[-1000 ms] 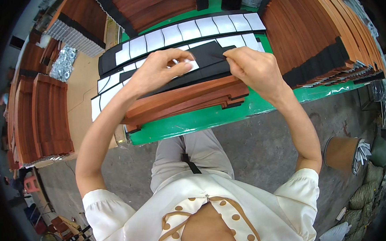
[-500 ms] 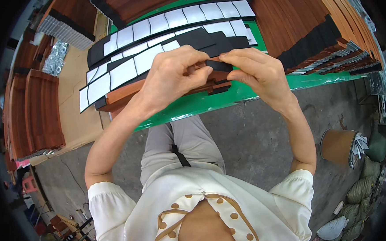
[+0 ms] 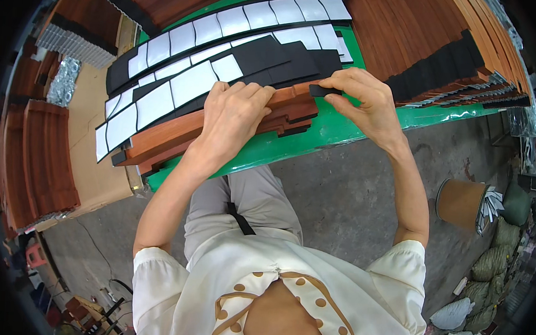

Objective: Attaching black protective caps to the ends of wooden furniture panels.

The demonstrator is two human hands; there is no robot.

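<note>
Along the near edge of the green-topped table (image 3: 262, 158) stands a short stack of reddish-brown wood-grain boards (image 3: 175, 132), a dark piece (image 3: 119, 158) at the left end. My left hand (image 3: 231, 121) is closed over the top board, fingers curled across its far edge. At the board's right end, my right hand (image 3: 368, 105) pinches a small black strip (image 3: 317, 91) between thumb and fingers. The strip meets the board's end; whether it is attached I cannot tell. Just beyond the boards lie black sheets (image 3: 265, 60) with white rectangular pieces (image 3: 190, 89) on them in rows.
Tall piles of wood-grain boards (image 3: 405, 34) with black ends stand at the right, and more boards (image 3: 48, 151) at the left. A clear plastic bundle (image 3: 63, 81) rests on cardboard (image 3: 95, 126). On the floor at right stands a brown bin (image 3: 460, 201) with white strips.
My left hand has left the black strip and moved down-left onto the board. The right hand keeps its pinch on the strip, now at the board's right end.
</note>
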